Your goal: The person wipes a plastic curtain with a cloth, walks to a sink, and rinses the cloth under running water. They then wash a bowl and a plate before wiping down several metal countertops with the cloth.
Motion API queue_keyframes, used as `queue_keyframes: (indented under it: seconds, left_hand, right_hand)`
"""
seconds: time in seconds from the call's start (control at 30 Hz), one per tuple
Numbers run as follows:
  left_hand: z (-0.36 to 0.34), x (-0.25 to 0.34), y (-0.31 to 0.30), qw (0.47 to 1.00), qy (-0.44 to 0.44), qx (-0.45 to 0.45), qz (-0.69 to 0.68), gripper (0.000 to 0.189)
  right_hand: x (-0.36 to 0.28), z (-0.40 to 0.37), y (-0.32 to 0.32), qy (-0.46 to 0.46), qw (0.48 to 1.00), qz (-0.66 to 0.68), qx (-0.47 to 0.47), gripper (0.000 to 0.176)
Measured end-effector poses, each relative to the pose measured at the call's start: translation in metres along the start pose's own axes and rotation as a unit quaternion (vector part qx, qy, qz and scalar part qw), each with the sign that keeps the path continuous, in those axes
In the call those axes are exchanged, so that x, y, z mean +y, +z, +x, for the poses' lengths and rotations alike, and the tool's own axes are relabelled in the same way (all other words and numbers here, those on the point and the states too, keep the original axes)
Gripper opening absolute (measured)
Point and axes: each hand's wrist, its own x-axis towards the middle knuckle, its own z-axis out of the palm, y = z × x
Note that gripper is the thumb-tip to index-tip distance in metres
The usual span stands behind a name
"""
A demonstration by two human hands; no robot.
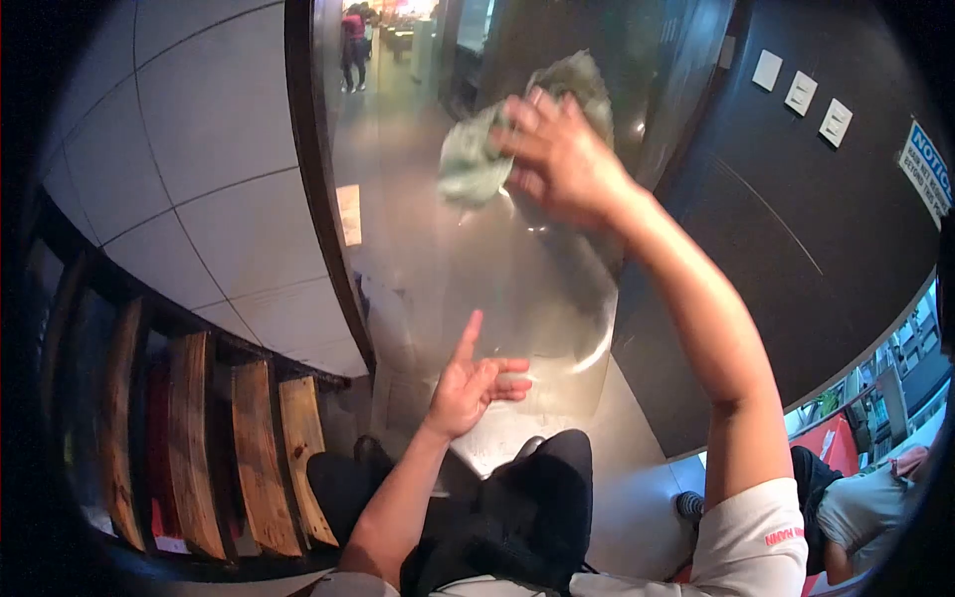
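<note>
A pale green cloth [476,159] is pressed against a shiny door panel [477,269], which is glassy above and metallic lower down. My right hand [562,154] holds the cloth near the top of the panel, its fingers spread over the bunched fabric and slightly blurred. Part of the cloth sticks out above and behind the fingers. Lower down, my left hand [473,390] is in front of the panel, holding nothing, with one finger pointing up and others stretched to the right.
Wooden slats [264,453] stand at the lower left beside a tiled wall [219,149]. A dark wall [796,189] with switch plates [802,95] and a notice sign [927,164] is on the right. Another person [875,512] is at the lower right; a distant person [354,45] shows at the top.
</note>
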Motion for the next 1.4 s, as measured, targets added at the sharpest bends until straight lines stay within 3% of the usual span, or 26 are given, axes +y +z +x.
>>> queue_keyframes:
  seconds: [0.1,0.17,0.2,0.23,0.33,0.4,0.43,0.53,0.6,0.67,0.73,0.87,1.0,1.03,1.13,1.27,1.3,1.4]
  left_hand:
    - [0.017,0.012,-0.002,0.999,-0.025,0.017,0.045,0.069]
    - [0.016,-0.026,-0.056,0.985,-0.010,0.012,0.171,0.062]
    - [0.013,-0.027,-0.063,0.964,0.047,0.008,0.263,0.058]
    - [0.011,-0.027,-0.070,0.930,0.104,0.015,0.353,0.055]
    - [-0.002,-0.003,-0.047,0.902,0.143,0.002,0.408,0.053]
    - [-0.012,-0.011,-0.046,0.975,0.015,-0.008,0.223,0.052]
    - [-0.006,-0.015,-0.053,0.993,-0.101,0.013,-0.055,0.061]
    - [-0.001,0.017,-0.018,1.000,0.021,-0.001,-0.005,0.057]
    - [0.003,0.022,-0.012,1.000,0.017,0.002,-0.022,0.063]
    - [0.002,0.024,-0.010,0.999,0.011,-0.007,-0.052,0.061]
    - [-0.001,0.015,-0.023,0.998,0.012,-0.006,-0.058,0.060]
    - [-0.002,0.007,-0.039,0.997,0.045,0.037,-0.050,0.058]
    - [0.019,0.004,-0.060,0.995,0.034,0.097,0.016,0.054]
    - [0.018,-0.001,-0.066,0.991,0.074,0.105,0.025,0.053]
    - [0.011,-0.002,-0.064,0.988,0.072,0.109,0.080,0.054]
    - [0.003,-0.021,-0.054,0.996,0.072,0.059,-0.006,0.046]
    - [0.003,-0.021,-0.053,0.997,0.031,0.073,0.010,0.046]
    - [0.002,-0.011,-0.028,0.997,0.029,0.075,-0.021,0.049]
  right_hand:
    - [-0.078,-0.059,0.050,-0.016,0.984,0.170,-0.055,0.054]
    - [-0.124,-0.087,0.047,-0.014,0.959,0.272,-0.078,0.056]
    - [-0.144,-0.099,0.040,-0.012,0.948,0.302,-0.098,0.059]
    - [-0.166,-0.114,0.030,-0.033,0.948,0.306,-0.086,0.059]
    - [-0.175,-0.129,0.024,-0.044,0.961,0.263,-0.066,0.056]
    - [-0.157,-0.125,0.023,-0.027,0.969,0.243,-0.044,0.053]
    - [-0.137,-0.119,0.031,-0.024,0.982,0.186,-0.027,0.054]
    - [-0.060,-0.082,0.039,0.039,0.998,0.038,-0.004,0.051]
    - [-0.003,-0.050,0.032,0.129,0.989,-0.011,0.075,0.043]
    - [0.045,-0.018,0.014,0.117,0.974,-0.128,0.147,0.036]
    - [0.052,0.002,-0.001,0.080,0.972,0.016,0.222,0.038]
    - [-0.008,-0.023,0.040,-0.020,0.993,0.067,0.096,0.046]
    - [-0.113,-0.098,0.086,-0.044,0.963,0.260,-0.061,0.062]
    - [-0.134,-0.116,0.090,-0.043,0.952,0.299,-0.052,0.067]
    - [-0.182,-0.151,0.073,0.001,0.949,0.312,-0.042,0.059]
    - [-0.156,-0.145,0.072,0.021,0.975,0.219,0.029,0.058]
    - [-0.143,-0.135,0.066,0.026,0.983,0.183,0.011,0.057]
    - [-0.096,-0.101,0.065,0.015,0.988,0.137,0.074,0.051]
